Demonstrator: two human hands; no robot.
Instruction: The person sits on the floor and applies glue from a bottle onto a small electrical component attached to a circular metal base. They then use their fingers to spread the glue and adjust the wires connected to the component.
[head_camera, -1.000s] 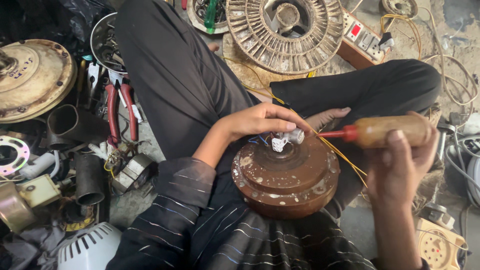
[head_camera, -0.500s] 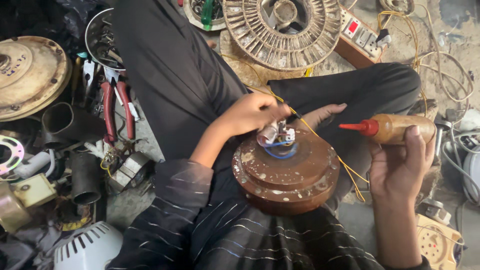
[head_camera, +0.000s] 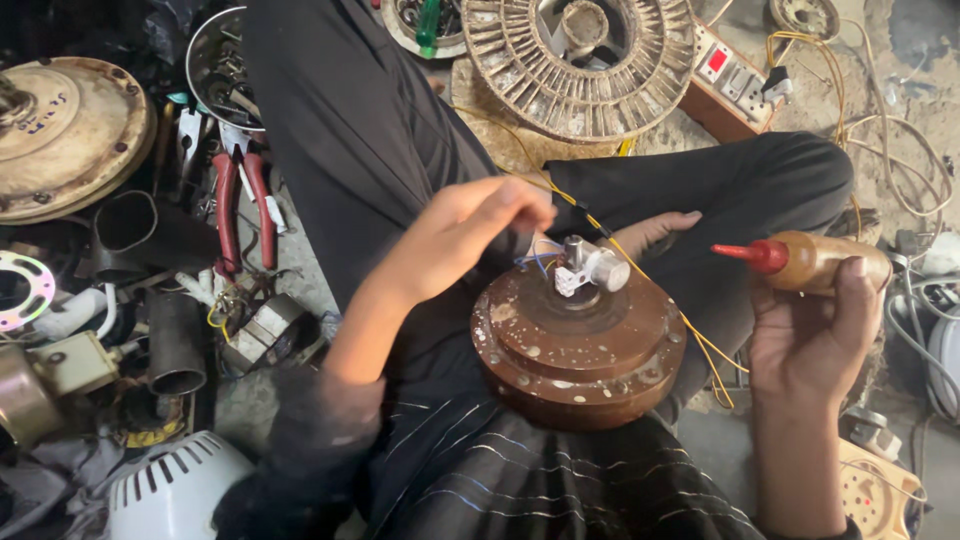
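Holding the brown oil bottle (head_camera: 825, 262) clamped in our right hand (head_camera: 810, 335), we hover our loosely open left hand (head_camera: 455, 235) beside the ceiling-fan motor (head_camera: 578, 345).

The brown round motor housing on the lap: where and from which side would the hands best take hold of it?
Grip the brown motor housing by its thick side rim, from left and right. It lies flat, its top crowded by the metal shaft and thin wires, so the rim looks the safest hold.
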